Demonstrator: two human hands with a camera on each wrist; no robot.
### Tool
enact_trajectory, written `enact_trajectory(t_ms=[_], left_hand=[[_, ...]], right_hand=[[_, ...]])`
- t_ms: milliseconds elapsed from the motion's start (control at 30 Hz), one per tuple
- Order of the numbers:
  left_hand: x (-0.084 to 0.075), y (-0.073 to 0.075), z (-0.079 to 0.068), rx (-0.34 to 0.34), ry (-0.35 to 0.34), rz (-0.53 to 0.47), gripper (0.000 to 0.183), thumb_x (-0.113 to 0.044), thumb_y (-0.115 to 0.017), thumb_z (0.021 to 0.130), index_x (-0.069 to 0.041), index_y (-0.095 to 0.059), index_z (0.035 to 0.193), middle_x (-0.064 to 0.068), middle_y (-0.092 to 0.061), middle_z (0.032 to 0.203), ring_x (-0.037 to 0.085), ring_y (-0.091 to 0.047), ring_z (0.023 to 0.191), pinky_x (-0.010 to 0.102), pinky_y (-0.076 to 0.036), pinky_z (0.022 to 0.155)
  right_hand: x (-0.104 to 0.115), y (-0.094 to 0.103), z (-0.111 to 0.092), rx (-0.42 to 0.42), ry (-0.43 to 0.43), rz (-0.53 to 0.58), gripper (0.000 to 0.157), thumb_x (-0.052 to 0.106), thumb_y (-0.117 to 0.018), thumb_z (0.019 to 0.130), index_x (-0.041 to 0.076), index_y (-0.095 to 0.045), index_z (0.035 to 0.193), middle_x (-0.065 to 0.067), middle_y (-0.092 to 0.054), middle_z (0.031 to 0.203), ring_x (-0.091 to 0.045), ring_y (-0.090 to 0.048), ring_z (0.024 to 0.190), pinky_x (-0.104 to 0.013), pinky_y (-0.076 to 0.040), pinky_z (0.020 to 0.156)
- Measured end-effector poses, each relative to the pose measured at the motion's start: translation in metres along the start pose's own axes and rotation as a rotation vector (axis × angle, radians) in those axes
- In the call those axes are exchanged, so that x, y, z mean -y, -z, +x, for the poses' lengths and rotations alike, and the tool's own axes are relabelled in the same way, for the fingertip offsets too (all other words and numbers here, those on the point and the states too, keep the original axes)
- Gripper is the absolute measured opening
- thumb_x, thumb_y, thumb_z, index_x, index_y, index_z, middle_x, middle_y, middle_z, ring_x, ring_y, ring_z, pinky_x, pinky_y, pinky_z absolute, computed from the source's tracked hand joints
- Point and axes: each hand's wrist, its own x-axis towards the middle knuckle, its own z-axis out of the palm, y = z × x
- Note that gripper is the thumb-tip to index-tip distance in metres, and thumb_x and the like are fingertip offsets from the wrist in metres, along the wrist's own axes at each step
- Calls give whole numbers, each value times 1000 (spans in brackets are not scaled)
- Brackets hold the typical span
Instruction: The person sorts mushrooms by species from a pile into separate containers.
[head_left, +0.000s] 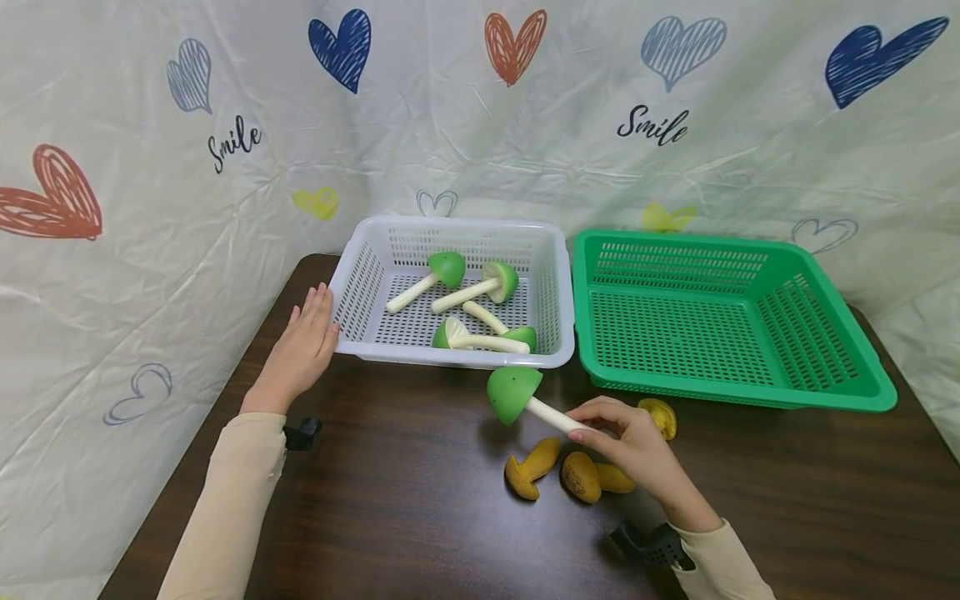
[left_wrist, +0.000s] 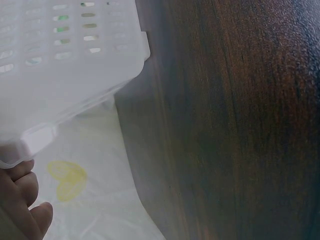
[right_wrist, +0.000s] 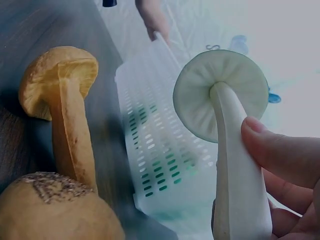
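Note:
My right hand (head_left: 637, 442) pinches the white stem of a green-capped toy mushroom (head_left: 513, 393), held above the table just in front of the white basket (head_left: 442, 356). In the right wrist view the pale underside of that mushroom's cap (right_wrist: 200, 100) faces the camera, with thumb and fingers around the stem. My left hand (head_left: 300, 346) rests with straight fingers against the left rim of the white basket. Several green-capped mushrooms (head_left: 447, 268) lie inside that basket. Below the right hand are a yellow-brown mushroom (head_left: 542, 458) and another with a dark-speckled cap (head_left: 581, 477).
A green basket (head_left: 675, 387) stands right of the white one, with only its mesh floor showing inside. Another yellow mushroom (head_left: 660, 416) lies before it, partly behind the right hand. The dark wooden table (head_left: 390, 500) meets a white cloth (head_left: 465, 150) printed with hearts.

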Motion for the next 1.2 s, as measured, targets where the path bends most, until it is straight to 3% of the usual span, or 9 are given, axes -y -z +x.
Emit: enact_trajectory(t_ms=[433,733,1200], left_hand=[[1,0,0,4,2,3,58,-23,-33,102,8,-14,147,21,-10,155,31,-5,143,50,-7,113],[0,-1,1,1,-2,3,57,-22,-33,102,10,-15,146,23,-12,154,33,-5,143,51,-8,113],[0,0,1,14,14,-3,59,-23,-34,102,8,-14,147,22,-11,155,30,-3,143,51,-6,113]], right_hand=[[8,1,11,-19,20,-23,13,6,-70,84,7,-72,97,-4,-66,94,-11,-59,81,-26,-50,67],[19,-2,21,-29,-16,3,14,9,-70,85,6,-72,98,-5,-66,96,-14,-59,82,-27,-51,68],[34,-7,38,-33,20,51,14,7,-70,85,5,-72,98,-7,-66,95,-15,-59,78,-25,-51,65]])
